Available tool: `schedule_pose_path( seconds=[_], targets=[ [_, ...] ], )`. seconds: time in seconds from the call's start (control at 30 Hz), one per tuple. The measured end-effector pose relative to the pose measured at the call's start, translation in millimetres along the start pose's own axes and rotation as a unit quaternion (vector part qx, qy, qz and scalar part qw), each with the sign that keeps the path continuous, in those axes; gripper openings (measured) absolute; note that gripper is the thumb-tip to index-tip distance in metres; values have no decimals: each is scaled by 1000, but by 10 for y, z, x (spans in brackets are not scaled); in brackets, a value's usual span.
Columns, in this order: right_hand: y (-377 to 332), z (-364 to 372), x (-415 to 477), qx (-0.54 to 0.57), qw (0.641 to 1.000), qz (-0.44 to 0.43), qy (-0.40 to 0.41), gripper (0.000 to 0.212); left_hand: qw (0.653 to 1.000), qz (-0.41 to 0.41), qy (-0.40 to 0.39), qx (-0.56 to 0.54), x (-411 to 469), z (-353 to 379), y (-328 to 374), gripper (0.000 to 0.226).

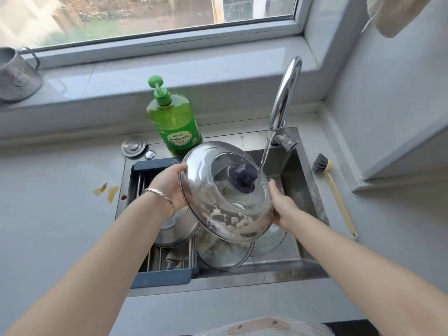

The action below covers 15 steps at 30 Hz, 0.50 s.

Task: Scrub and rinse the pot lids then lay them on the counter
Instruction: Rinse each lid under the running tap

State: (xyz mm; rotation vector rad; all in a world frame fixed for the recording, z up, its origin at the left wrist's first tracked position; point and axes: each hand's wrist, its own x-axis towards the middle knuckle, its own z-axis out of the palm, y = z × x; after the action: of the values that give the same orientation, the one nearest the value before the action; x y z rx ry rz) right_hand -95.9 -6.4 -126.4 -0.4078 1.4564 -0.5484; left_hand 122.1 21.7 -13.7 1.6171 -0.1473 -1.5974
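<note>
- two hands hold one steel pot lid [218,209] by opposite edges over the sink [312,190], tilted so its top faces the camera and its low edge points down into the basin.
- the left hand [169,187] is curled round the lid's left rim, fingers behind and thumb at the front; the right hand [282,207] clamps the right rim the same way. neither hand holds anything else.
- water runs from the tap [283,98] and lands just right of the dark knob [243,178], at the lid's glass centre.
- suds or residue cling to the lid's lower rim, so by my reading this lid is scrubbed and mid-rinse, not yet clean.
- at least two more lids wait: a glass lid [225,255] lies in the basin below the held one, dirty-looking, and another steel lid [174,231] rests on the drain rack [167,270] at the sink's left side. a further rim shows at the right of the basin; i cannot tell what it belongs to.
- no lid lies on the counter [60,202] in view, so the laying-out step seems not yet begun for any of them.
- the soap bottle [173,122] stands behind the sink; a dish brush [332,187] lies on the counter to the right, untouched.
- judging overall: early in the task, one lid partly done, the rest ahead.
</note>
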Motion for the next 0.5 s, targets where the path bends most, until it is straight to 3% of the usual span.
schedule_pose_path(
  seconds=[0.13, 0.2, 0.27, 0.37, 0.5],
  targets=[
    [42, -63, 61, -117, 993, 10, 29, 65, 998, 25, -57, -3, -31, 59, -70, 36],
    [20, -25, -2, -176, 982, -49, 51, 60, 996, 61, -61, 8, -76, 157, -112, 39],
    [-101, 81, -161, -235, 952, -184, 71, 48, 994, 101, -42, 31, -105, 253, -164, 41],
    [-238, 240, -395, -228, 921, -315, 32, 36, 987, 149, -26, 56, -181, 341, -230, 27],
    [-343, 347, -478, -385, 851, -349, 73, 24, 981, 185, 3, 59, -234, 400, -283, 24]
  ],
)
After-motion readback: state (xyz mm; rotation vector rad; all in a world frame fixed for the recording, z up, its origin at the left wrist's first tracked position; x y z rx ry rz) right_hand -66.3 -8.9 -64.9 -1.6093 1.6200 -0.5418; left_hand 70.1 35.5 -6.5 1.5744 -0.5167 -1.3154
